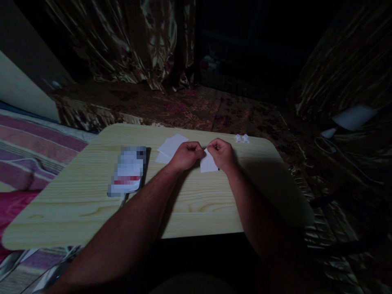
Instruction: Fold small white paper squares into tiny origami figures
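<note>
A small white square of paper [209,163] is between my two hands, just above or on the wooden table [196,204]. My left hand [187,156] pinches its upper left corner with thumb and forefinger. On the other side, my right hand [221,153] has its fingers closed at the top right part of the same paper. Left of my left hand lie a few loose white paper sheets [173,143], overlapping. Two small folded white paper pieces [242,138] stand side by side near the far edge, beyond my right hand.
A phone [128,169] with a blurred-out screen lies at the table's left, a cable running from its near end. Behind the table is a ledge with patterned cloth [183,104]. A striped bed cover [39,151] borders the left; a white lamp [353,117] is at right.
</note>
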A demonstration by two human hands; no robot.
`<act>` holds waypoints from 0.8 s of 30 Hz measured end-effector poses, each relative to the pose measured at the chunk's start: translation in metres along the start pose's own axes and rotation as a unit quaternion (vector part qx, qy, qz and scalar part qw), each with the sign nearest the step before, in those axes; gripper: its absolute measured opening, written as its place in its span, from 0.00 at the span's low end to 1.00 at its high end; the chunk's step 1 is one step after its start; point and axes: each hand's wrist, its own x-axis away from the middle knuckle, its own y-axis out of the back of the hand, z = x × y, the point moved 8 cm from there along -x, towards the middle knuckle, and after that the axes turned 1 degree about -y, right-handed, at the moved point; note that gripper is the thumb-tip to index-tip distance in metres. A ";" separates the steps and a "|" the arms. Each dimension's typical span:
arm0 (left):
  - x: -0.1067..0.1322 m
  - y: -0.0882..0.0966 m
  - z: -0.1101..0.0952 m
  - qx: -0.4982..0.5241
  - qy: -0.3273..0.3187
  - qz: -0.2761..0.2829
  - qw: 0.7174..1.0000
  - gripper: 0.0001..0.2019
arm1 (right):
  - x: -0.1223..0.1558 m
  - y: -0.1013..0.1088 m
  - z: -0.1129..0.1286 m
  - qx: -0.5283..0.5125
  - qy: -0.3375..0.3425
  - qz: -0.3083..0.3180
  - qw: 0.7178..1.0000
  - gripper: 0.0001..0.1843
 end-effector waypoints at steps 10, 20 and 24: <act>-0.001 0.011 0.002 0.001 0.006 -0.067 0.998 0.08 | -0.010 0.032 -0.013 -0.036 -0.060 -0.054 0.996 0.06; 0.003 0.006 -0.007 -0.027 -0.020 -0.060 0.998 0.09 | 0.000 0.001 -0.011 -0.031 -0.072 0.009 0.997 0.08; 0.001 0.010 -0.006 -0.015 -0.026 -0.078 0.997 0.08 | 0.001 0.000 -0.010 -0.051 -0.066 0.015 0.996 0.06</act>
